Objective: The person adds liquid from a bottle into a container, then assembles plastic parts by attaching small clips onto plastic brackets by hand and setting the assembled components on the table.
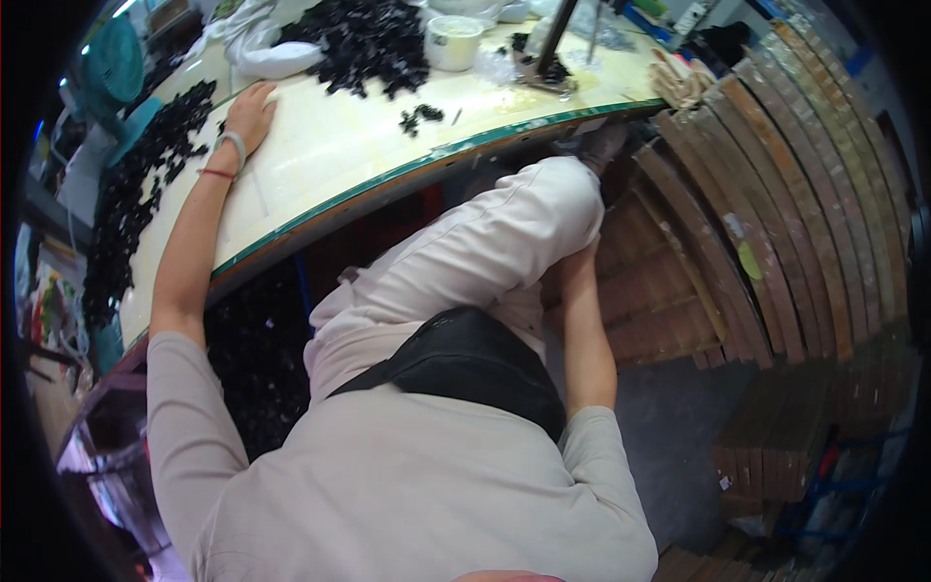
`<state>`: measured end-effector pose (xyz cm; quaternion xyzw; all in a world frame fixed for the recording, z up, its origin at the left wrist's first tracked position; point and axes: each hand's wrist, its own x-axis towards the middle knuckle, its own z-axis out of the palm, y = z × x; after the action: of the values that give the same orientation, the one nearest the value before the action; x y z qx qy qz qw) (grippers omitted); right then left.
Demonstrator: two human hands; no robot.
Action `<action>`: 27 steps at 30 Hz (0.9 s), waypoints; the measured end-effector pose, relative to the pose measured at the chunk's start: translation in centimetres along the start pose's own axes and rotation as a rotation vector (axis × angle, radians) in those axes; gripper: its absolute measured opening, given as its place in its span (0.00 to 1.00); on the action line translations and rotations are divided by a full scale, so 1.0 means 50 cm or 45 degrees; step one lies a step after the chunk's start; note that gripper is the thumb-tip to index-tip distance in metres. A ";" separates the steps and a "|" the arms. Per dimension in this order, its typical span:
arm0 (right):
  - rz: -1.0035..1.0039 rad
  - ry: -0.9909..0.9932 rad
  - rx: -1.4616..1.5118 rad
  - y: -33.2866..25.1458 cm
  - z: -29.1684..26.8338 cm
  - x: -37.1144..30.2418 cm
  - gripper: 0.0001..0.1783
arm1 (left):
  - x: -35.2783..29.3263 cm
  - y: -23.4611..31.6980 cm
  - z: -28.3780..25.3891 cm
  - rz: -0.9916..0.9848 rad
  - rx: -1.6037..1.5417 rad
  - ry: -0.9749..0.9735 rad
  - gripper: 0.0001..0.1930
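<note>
My left hand lies on the pale tabletop, its fingers stretched toward a bundled white cloth; it appears to hold nothing. A pale bracelet and a thin red band circle that wrist. Heaps of small black pieces lie beyond it, with more black pieces spread along the table's left side. My right arm reaches down beside my raised leg in light trousers. The right hand passes behind the knee, so its fingers are hidden.
A white tub and a metal stand occupy the table's far side. Its green edge curves in front of me. Long stacked brown boards or trays crowd the right. A black waist bag rests on my lap.
</note>
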<state>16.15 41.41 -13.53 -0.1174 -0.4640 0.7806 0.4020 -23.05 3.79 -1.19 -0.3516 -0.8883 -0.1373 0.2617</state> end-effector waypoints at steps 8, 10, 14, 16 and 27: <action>0.711 0.700 0.229 0.083 -0.173 0.053 0.16 | -0.013 0.023 -0.024 -0.032 -0.125 0.025 0.18; 0.743 0.610 0.124 0.084 -0.166 0.071 0.14 | -0.031 0.032 -0.047 -0.019 -0.225 0.033 0.19; 0.890 0.391 -0.231 0.061 -0.235 0.098 0.13 | -0.027 0.076 -0.075 0.088 -0.269 0.195 0.22; 0.959 0.250 -0.402 0.009 -0.175 0.100 0.14 | -0.028 0.118 -0.099 0.097 -0.265 0.212 0.23; -0.328 -0.658 -1.576 -0.185 0.348 0.174 0.11 | 0.038 0.274 -0.103 0.474 -0.789 -0.354 0.24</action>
<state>5.60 39.11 5.11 -0.0793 -0.9164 0.3203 0.2267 -12.78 12.43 4.95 -0.5846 -0.7527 -0.3002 0.0406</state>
